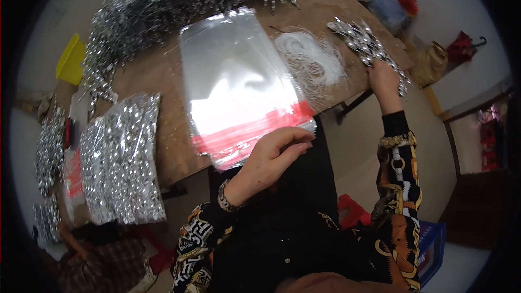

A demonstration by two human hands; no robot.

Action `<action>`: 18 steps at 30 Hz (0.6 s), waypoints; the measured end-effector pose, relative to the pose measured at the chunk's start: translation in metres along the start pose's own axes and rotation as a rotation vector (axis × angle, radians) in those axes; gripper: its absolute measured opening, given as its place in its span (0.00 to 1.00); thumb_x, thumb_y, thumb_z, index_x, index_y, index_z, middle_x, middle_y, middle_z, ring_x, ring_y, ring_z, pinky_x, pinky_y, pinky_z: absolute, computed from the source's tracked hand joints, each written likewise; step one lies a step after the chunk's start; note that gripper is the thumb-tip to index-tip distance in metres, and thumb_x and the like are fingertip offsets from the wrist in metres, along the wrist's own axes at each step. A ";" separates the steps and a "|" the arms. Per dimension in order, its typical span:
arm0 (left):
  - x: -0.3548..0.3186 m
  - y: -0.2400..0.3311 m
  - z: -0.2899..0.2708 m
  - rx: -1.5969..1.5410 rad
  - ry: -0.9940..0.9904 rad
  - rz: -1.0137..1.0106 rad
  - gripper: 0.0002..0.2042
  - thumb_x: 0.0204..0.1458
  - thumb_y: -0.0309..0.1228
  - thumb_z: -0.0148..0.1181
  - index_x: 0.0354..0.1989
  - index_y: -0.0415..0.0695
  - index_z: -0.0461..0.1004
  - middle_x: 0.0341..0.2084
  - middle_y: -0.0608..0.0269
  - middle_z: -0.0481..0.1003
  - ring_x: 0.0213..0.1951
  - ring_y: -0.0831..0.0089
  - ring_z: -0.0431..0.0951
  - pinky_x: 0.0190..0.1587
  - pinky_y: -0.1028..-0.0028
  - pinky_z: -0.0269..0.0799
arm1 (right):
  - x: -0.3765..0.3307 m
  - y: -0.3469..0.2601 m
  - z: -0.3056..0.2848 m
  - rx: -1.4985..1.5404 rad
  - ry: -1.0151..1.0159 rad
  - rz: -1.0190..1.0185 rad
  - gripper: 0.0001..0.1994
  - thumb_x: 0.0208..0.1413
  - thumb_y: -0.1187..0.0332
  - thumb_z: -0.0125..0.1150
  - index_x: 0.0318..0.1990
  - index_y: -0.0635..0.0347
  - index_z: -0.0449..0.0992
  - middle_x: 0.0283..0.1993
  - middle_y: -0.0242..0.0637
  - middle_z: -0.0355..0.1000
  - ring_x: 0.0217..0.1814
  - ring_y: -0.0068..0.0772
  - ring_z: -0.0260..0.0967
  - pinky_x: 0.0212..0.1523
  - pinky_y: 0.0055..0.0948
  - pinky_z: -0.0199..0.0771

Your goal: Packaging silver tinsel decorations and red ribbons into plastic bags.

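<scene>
At the table's right edge my right hand is closed around a bunch of silver sequin-like strands. The bunch lies partly on the table, and its ends hang past my hand. My left hand is over the near edge of a stack of clear plastic bags with red strips. Its fingers are loosely bent, and nothing shows in them; whether it touches the bags I cannot tell. A loose coil of white string lies between the bags and the silver bunch.
A big heap of silver strands covers the table's far left. Nearer lies a filled clear bag of silver strands. A yellow bucket stands left. Another person in a checked shirt is at lower left. A dark red umbrella leans right.
</scene>
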State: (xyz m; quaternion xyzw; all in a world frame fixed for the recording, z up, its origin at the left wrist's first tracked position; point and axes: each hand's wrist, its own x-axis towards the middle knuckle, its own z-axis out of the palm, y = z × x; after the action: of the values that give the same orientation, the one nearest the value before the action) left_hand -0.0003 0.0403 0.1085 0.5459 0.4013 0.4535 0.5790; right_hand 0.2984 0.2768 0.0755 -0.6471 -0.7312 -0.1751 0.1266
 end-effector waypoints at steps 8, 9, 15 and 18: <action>0.014 0.041 -0.029 0.136 0.134 0.166 0.11 0.57 0.23 0.52 0.46 0.33 0.72 0.39 0.59 0.76 0.42 0.75 0.76 0.46 0.77 0.72 | -0.024 -0.021 -0.043 0.100 0.139 -0.110 0.08 0.54 0.64 0.56 0.36 0.58 0.72 0.34 0.44 0.73 0.34 0.49 0.72 0.33 0.45 0.71; 0.016 0.043 -0.033 0.197 0.138 0.203 0.11 0.57 0.22 0.52 0.46 0.33 0.72 0.39 0.59 0.76 0.41 0.75 0.76 0.46 0.77 0.72 | -0.028 -0.028 -0.052 0.220 0.154 -0.130 0.07 0.54 0.66 0.56 0.35 0.59 0.71 0.34 0.44 0.73 0.35 0.50 0.72 0.33 0.43 0.70; 0.027 0.061 -0.036 0.254 0.189 0.282 0.11 0.56 0.24 0.53 0.45 0.34 0.73 0.37 0.59 0.76 0.40 0.76 0.76 0.44 0.77 0.72 | -0.057 -0.069 -0.078 0.486 0.114 -0.223 0.05 0.56 0.70 0.55 0.35 0.62 0.72 0.33 0.46 0.71 0.34 0.47 0.70 0.33 0.36 0.68; 0.039 0.079 -0.037 0.341 0.164 0.405 0.11 0.55 0.25 0.55 0.45 0.33 0.73 0.35 0.59 0.77 0.37 0.77 0.77 0.41 0.78 0.73 | -0.065 -0.077 -0.086 0.543 0.085 -0.253 0.04 0.56 0.72 0.55 0.36 0.62 0.72 0.32 0.44 0.71 0.31 0.43 0.70 0.33 0.32 0.68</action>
State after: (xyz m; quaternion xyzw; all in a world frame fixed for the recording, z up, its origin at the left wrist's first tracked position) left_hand -0.0320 0.0868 0.1849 0.6659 0.4001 0.5287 0.3420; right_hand 0.2273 0.1746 0.1194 -0.4856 -0.8200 -0.0145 0.3026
